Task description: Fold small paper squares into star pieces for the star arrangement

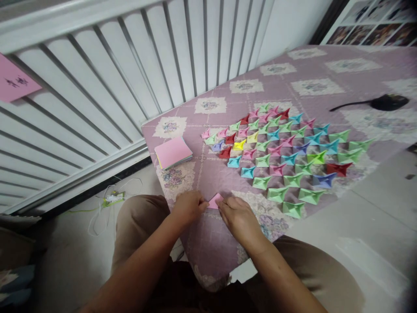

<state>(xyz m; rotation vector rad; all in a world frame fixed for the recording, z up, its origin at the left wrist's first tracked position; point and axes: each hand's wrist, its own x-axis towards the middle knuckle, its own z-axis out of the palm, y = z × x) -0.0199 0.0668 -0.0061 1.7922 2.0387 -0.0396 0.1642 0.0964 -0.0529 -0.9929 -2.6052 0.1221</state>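
Note:
A small folded piece of pink paper (215, 201) lies at the near part of the table, between my two hands. My left hand (190, 206) grips its left corner with curled fingers. On the other side, my right hand (237, 214) pinches the paper's right edge; the fingertips partly cover it. To the upper left sits a stack of paper sheets (173, 152) with a pink one on top. Rows of folded paper boats (276, 152) in green, pink, blue, red and yellow spread over the table to the right of my hands.
The table wears a purple floral tablecloth (208, 163). Behind it stands a white radiator (130, 61) with a pink note (16, 80) on it. A black object with a cable (389, 102) lies at the far right. A power strip (114, 198) rests on the floor.

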